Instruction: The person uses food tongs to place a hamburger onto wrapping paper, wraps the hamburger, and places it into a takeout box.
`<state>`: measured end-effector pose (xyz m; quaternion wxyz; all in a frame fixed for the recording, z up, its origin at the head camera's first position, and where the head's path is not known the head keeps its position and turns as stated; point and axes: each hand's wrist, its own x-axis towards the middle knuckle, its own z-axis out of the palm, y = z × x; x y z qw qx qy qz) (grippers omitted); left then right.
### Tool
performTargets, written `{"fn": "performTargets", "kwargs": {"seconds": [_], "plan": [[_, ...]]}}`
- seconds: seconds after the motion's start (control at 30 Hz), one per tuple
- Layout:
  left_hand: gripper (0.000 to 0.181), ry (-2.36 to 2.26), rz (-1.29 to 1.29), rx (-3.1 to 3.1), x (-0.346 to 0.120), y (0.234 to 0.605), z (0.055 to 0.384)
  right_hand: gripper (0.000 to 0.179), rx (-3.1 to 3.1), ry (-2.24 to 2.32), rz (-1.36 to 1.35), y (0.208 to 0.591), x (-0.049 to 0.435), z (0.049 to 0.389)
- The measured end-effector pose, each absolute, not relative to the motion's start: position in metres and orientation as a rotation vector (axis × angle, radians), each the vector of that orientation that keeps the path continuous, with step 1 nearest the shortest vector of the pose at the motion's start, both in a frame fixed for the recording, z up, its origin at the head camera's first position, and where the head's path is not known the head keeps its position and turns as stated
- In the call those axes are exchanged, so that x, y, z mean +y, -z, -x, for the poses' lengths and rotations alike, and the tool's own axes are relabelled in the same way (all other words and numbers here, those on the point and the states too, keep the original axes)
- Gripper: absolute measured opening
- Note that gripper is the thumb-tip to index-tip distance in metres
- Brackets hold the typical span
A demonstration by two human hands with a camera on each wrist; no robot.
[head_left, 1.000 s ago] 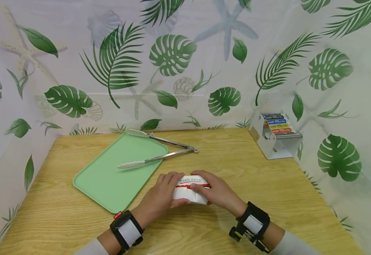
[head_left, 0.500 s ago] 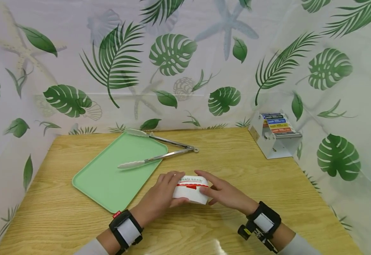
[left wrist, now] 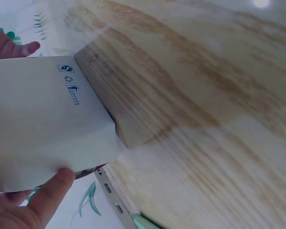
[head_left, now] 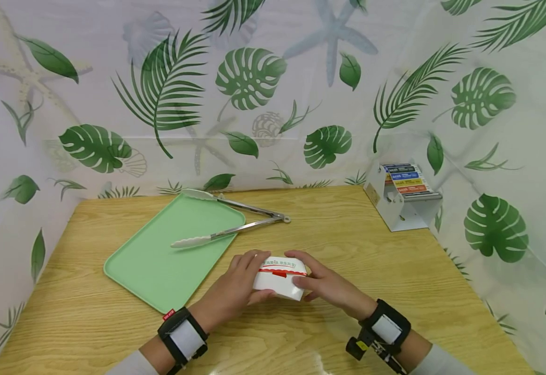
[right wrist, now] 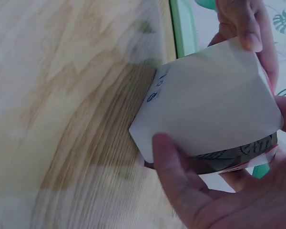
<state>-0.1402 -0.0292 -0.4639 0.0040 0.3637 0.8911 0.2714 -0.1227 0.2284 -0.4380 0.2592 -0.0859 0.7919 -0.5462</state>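
A small white paper food box (head_left: 275, 285) with a scalloped red trim and a red front tab is held between both hands, close over the wooden table. My left hand (head_left: 235, 284) grips its left end, thumb low on the front and fingers over the top. At the right end, my right hand (head_left: 331, 285) holds it with the thumb on the front and the index finger reaching over the far top edge. The left wrist view shows the box's plain white wall (left wrist: 43, 114) with small blue print. A dark printed strip (right wrist: 224, 160) runs along one side in the right wrist view.
To the left lies a light green tray (head_left: 160, 265). Silver tongs (head_left: 249, 225) with pale tips rest spread across its right side. A white metal holder (head_left: 404, 200) with several coloured strip packs stands at the back right. Leaf-patterned curtains (head_left: 249, 78) enclose the table.
My right thumb has slid from the red tab to the right end of the box, and the right wrist has shifted right. The left hand keeps its grip.
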Motion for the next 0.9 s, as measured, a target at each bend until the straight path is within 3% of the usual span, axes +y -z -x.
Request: {"fn": "performTargets", "kwargs": {"seconds": [0.53,0.73,0.9], "plan": [[0.076,-0.832,-1.191,2.824,-0.032,0.466,0.141,0.07,1.999,1.574,0.139,0.441,0.228,0.122],[0.072,-0.842,-1.127,2.839,-0.033,0.467,0.142,0.063,2.219,1.474,0.292,0.451,0.23,0.12],[0.072,-0.83,-1.124,2.882,-0.033,0.469,0.142,0.07,2.428,1.345,0.438,0.458,0.233,0.119]]}}
